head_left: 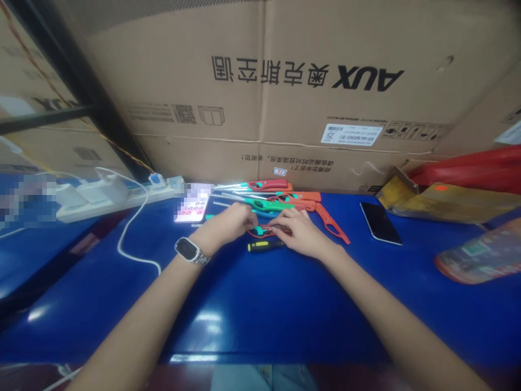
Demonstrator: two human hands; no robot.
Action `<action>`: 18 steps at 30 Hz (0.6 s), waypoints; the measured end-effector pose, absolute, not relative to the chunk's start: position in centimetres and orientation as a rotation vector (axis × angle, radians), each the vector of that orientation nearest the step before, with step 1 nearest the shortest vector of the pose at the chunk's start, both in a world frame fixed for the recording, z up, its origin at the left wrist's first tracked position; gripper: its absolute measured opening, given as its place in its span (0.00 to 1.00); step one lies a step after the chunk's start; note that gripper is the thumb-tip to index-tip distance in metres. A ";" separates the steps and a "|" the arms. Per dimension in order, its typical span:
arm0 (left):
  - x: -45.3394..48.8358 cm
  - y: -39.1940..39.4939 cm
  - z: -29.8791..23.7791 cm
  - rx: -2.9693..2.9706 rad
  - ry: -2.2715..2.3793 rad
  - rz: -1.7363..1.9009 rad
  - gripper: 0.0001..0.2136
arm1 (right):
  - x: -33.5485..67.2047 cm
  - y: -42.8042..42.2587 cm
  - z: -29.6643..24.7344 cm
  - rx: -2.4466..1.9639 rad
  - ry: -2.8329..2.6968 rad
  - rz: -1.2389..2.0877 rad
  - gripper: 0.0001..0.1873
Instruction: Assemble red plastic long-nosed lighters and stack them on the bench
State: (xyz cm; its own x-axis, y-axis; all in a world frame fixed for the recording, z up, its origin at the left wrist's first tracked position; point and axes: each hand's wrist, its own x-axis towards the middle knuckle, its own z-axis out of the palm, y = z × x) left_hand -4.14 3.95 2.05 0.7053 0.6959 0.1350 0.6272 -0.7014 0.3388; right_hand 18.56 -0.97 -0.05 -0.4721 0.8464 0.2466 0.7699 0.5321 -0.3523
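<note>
My left hand (238, 220), with a watch (187, 249) on its wrist, is closed at the left end of a red utility lighter with a green part (259, 231). From the other side my right hand (300, 231) bends over the same lighter, fingers closed on its handle, which hides much of it. Inner parts seem to show between the hands, but they are too small to name. Just below lies a black and yellow screwdriver (264, 246). Beyond the hands is a pile of long-necked lighters, with a green one (268, 205) and a red one (271, 185) among them.
A lit phone (192, 203) lies left of the pile. Further left are a power strip (122, 198) with chargers and a white cable (129, 231). To the right are a dark phone (380, 222), a bottle (480, 252) and an open carton (443, 201). A large cardboard box (285, 108) stands behind.
</note>
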 end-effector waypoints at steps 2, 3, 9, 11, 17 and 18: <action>-4.0 3.7 2.2 2.669 1.053 0.351 0.11 | 18.6 -1.0 0.0 -1.325 -2.388 0.276 0.12; -4.0 3.6 2.2 2.675 1.055 0.345 0.11 | 18.6 -1.0 0.0 -1.325 -2.391 0.279 0.12; -4.3 3.6 1.3 2.681 1.023 0.435 0.11 | 18.6 -1.0 0.1 -1.316 -2.404 0.288 0.13; -4.3 3.6 1.0 2.677 1.004 0.467 0.11 | 18.6 -1.0 0.1 -1.314 -2.410 0.291 0.13; -4.3 3.8 0.7 2.649 0.952 0.485 0.11 | 18.6 -1.1 0.2 -1.334 -2.409 0.293 0.12; -4.3 3.8 0.6 2.642 0.942 0.489 0.12 | 18.5 -1.1 0.2 -1.335 -2.408 0.293 0.12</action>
State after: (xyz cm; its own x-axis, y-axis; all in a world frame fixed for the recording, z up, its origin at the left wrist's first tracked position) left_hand -4.30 3.76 0.65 0.7282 0.6504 0.2162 0.5506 -0.7430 0.3806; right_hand 18.55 -1.13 0.23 -0.4824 0.8483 0.2185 0.7711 0.5296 -0.3534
